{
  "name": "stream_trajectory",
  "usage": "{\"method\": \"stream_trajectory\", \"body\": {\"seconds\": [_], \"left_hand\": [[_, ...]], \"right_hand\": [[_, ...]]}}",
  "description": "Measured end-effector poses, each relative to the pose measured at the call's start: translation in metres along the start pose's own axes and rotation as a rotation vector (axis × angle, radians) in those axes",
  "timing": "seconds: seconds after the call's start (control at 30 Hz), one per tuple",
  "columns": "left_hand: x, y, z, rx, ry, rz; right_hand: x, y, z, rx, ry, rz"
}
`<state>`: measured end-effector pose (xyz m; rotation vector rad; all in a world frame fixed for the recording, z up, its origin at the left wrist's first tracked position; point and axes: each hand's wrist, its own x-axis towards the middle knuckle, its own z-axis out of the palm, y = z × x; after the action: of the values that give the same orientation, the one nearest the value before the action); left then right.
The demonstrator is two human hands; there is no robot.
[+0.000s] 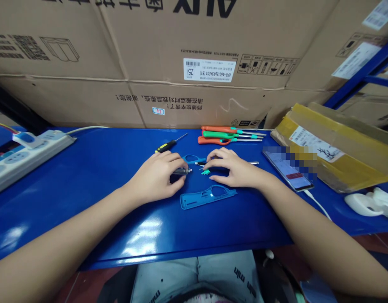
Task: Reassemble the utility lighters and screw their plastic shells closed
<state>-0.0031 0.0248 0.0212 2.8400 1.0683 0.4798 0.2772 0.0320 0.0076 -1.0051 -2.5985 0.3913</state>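
My left hand is closed around a dark, see-through tube, whose metal-tipped end points right between thumb and fingers. My right hand hovers palm down over small parts, its fingers curved and apart from the thumb; a thin metal rod sticks out beyond it. By its fingertips lie a small green piece and a black piece with thin wire. Behind them is one blue casing half, partly covered. Nearer me, the other blue casing half lies with its inner side up.
Behind my left hand lies a black-yellow screwdriver. Orange and green lighters are stacked at the back. A phone and taped box stand right, a power strip left. Large cartons back the blue table.
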Motion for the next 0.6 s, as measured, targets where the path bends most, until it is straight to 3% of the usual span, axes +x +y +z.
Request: {"method": "stream_trajectory", "body": {"seconds": [0.23, 0.47, 0.6], "left_hand": [[-0.004, 0.018, 0.001, -0.063, -0.128, 0.186], [-0.005, 0.018, 0.005, -0.096, -0.189, 0.213], [-0.005, 0.016, 0.002, -0.095, -0.194, 0.206]], "right_hand": [[0.01, -0.002, 0.018, 0.002, 0.133, -0.03], [0.013, -0.005, 0.009, 0.14, 0.414, -0.088], [0.013, -0.005, 0.01, 0.288, 0.477, -0.029]]}}
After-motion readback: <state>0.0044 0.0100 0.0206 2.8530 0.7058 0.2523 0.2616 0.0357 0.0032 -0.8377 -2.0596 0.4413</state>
